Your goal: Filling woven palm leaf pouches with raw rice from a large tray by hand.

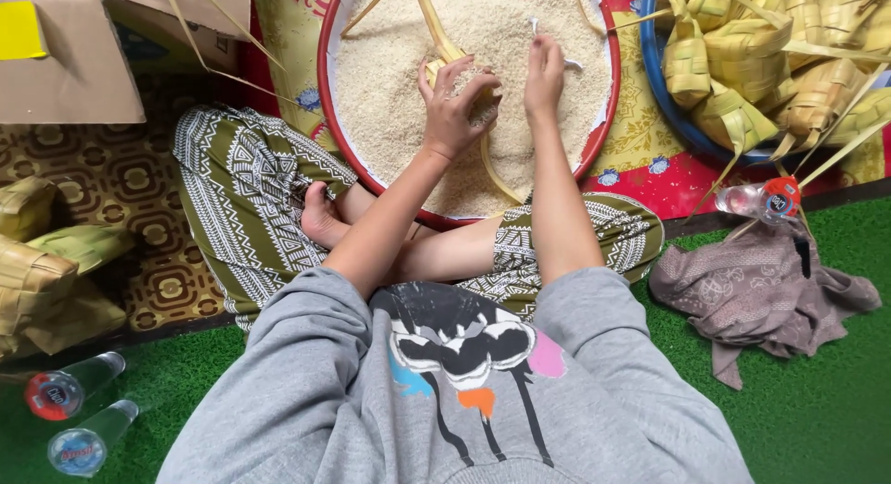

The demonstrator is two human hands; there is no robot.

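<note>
A woven palm-leaf pouch is held in the left hand at the upper middle of the frame, directly above the white rice that fills a red-rimmed basin. The left fingers are curled around the pouch, which is cupped against the palm and partly hidden, so the grip is seen but the mouth of the pouch is not. Its loose leaf strips are stretched along a steep line: one runs up toward the top edge of the frame, another trails down and right across the rice.

The right hand is placed just beside the pouch, to its right, with the fingers drawn together and dipped toward the rice; a small pale scoop appears to be gripped under them, though this cannot be told for certain. The pouch therefore lies to the left of the right hand, at about the same height in the frame.

A blue basin of finished pouches is seen at the upper right, a crumpled brown cloth at the right, and a cardboard box at the upper left.
</note>
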